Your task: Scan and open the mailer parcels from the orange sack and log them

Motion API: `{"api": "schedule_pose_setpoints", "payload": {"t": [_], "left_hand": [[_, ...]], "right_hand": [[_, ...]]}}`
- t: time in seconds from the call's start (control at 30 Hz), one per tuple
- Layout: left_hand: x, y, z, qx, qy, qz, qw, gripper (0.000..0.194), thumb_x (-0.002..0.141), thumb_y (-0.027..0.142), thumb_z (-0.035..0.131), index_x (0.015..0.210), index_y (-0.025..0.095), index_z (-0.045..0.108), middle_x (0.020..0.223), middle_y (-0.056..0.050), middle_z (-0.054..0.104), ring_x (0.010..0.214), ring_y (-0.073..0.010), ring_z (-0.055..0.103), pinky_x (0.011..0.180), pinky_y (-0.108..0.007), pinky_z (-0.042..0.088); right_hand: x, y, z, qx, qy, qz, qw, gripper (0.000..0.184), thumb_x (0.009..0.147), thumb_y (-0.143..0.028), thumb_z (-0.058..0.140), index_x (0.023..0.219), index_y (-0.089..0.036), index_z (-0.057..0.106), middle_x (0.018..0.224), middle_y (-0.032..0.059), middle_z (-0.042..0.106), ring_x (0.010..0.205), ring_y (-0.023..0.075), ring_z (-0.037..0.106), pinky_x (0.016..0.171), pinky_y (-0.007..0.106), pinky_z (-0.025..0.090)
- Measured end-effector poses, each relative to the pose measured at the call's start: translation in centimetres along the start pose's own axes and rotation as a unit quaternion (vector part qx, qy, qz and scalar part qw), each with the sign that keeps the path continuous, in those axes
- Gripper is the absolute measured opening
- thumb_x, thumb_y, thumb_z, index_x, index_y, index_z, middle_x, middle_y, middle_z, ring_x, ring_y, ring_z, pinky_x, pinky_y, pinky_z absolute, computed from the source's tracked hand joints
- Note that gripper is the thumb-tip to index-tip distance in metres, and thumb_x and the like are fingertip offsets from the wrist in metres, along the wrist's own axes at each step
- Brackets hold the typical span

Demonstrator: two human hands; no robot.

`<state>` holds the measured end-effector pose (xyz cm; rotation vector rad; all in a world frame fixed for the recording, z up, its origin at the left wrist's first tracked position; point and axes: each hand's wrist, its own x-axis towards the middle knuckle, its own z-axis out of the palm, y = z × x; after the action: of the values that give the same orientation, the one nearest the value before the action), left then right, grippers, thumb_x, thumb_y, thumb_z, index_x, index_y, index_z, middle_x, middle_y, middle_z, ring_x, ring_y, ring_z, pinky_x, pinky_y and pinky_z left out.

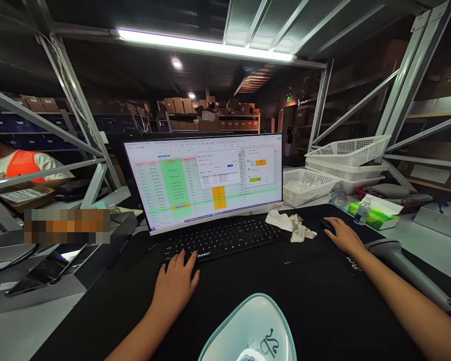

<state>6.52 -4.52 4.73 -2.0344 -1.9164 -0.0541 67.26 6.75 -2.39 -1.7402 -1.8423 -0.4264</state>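
My left hand rests at the lower left corner of a black keyboard, fingers spread with the tips on or just over the keys. Over on the black desk mat, my right hand lies curved over a dark computer mouse, mostly hidden under the fingers. Behind the keyboard a lit monitor shows a spreadsheet with green and orange cells and a dialog window on top. Crumpled white tissues lie at the keyboard's right end.
A grey barcode scanner lies beside my right forearm. A white object with a teal rim is close in front. White baskets, a tissue box and a spray bottle stand right; a phone and a person in an orange vest are left.
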Motion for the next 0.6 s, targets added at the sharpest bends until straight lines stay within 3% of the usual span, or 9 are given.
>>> {"api": "schedule_pose_setpoints", "payload": {"t": [0.2, 0.6], "left_hand": [[-0.08, 0.09, -0.2, 0.012, 0.004, 0.001, 1.0, 0.051, 0.099, 0.029, 0.045, 0.149, 0.021, 0.05, 0.151, -0.019, 0.05, 0.137, -0.0333, 0.049, 0.109, -0.051, 0.042], [-0.01, 0.03, -0.03, 0.005, 0.005, 0.003, 1.0, 0.051, 0.099, 0.028, 0.045, 0.149, 0.019, 0.05, 0.151, -0.02, 0.05, 0.137, -0.0339, 0.049, 0.109, -0.051, 0.041]], "right_hand": [[0.01, 0.12, 0.16, -0.001, 0.0, 0.006, 1.0, 0.043, 0.093, -0.039, 0.043, 0.125, -0.018, 0.062, 0.135, 0.0141, 0.054, 0.123, 0.0306, 0.054, 0.108, 0.049, 0.046], [0.15, -0.42, -0.41, 0.001, 0.002, 0.011, 1.0, 0.04, 0.091, -0.036, 0.048, 0.124, -0.02, 0.063, 0.128, 0.0131, 0.058, 0.12, 0.0296, 0.056, 0.106, 0.045, 0.048]]}}
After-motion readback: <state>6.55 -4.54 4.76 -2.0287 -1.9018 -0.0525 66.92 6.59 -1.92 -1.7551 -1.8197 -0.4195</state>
